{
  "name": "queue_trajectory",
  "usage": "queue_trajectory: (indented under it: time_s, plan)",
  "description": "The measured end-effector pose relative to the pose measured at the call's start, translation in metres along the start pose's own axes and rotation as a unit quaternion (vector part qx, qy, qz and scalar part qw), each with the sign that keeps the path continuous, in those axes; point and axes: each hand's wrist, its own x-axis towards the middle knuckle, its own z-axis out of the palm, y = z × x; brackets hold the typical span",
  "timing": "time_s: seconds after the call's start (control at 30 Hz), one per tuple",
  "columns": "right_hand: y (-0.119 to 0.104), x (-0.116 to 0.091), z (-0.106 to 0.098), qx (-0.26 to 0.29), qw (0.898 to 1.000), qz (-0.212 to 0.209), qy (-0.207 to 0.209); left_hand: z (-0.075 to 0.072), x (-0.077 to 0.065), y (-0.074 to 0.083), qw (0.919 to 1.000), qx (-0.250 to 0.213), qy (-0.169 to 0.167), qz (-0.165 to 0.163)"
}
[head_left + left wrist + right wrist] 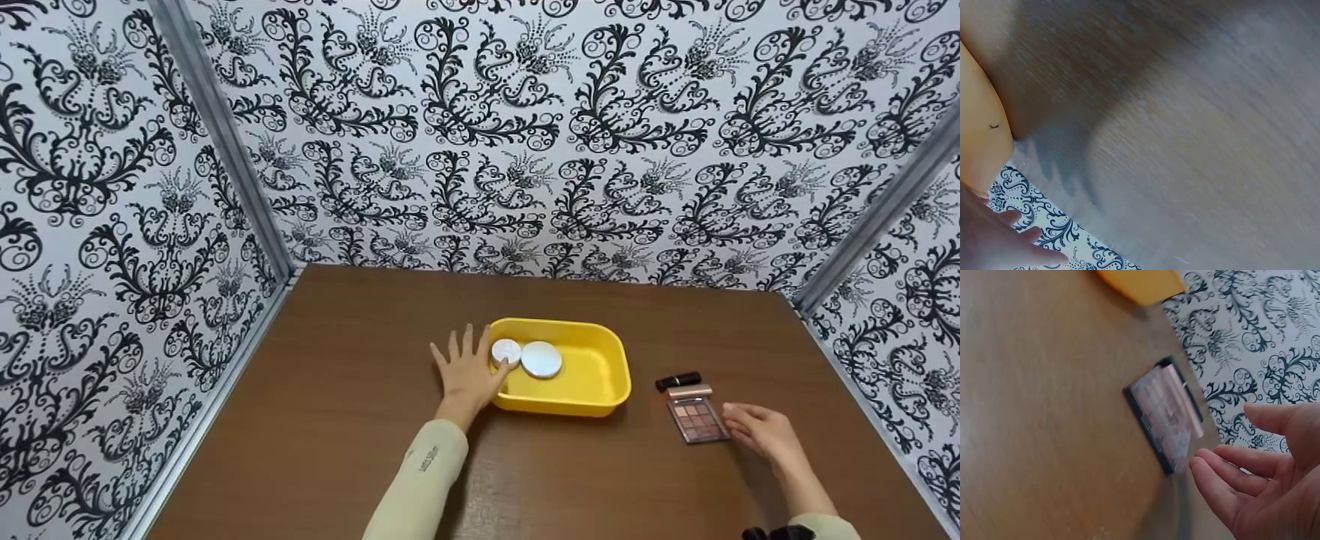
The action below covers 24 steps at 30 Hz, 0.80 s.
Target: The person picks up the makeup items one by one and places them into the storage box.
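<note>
A yellow plastic tray (577, 409) holds two round white-topped containers, a small one (505, 350) and a larger one (541, 360), side by side at its left end. My left hand (466, 379) is at the tray's left rim with fingers spread, its thumb reaching over the rim by the small container. In the right wrist view my right hand (1258, 478) has its thumb apart from loosely bent fingers and holds nothing. Those fingertips are just right of an eyeshadow palette (697, 420) with several pans. Touching its back edge lies a slim pink-gold tube (688, 391), with a black lipstick-like tube (677, 381) behind.
Everything stands on a brown wooden table (360, 420). Walls with a black-and-white scroll pattern (495, 150) enclose it at the back and both sides, with grey metal strips (225, 135) at the corners. The tray's right half shows bare yellow bottom.
</note>
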Motion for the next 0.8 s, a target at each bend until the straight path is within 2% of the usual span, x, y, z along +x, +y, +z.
queue_trajectory:
  time_s: [0.1, 0.2, 0.3, 0.4, 0.5, 0.8]
  plan:
    - [0.005, 0.001, 0.001, -0.114, 0.993, -0.018, 0.025, 0.0, 0.0, 0.0, 1.0, 0.002, 0.002, 0.002]
    - [0.01, 0.003, 0.003, -0.235, 0.97, -0.037, 0.04, 0.0, 0.0, 0.001, 1.0, 0.002, 0.003, 0.0]
    - [0.012, 0.003, 0.005, -0.307, 0.949, -0.054, 0.049, 0.0, 0.0, 0.001, 1.0, 0.003, 0.003, 0.0]
    - [0.013, 0.003, 0.007, -0.326, 0.942, -0.065, 0.05, 0.0, 0.0, 0.001, 1.0, 0.004, 0.0, -0.001]
    - [0.014, 0.004, 0.01, -0.332, 0.939, -0.072, 0.051, -0.001, 0.0, 0.001, 1.0, 0.004, -0.001, -0.001]
    - [0.015, 0.008, 0.014, -0.321, 0.945, -0.046, 0.044, -0.003, -0.001, 0.002, 1.0, 0.0, -0.009, -0.004]
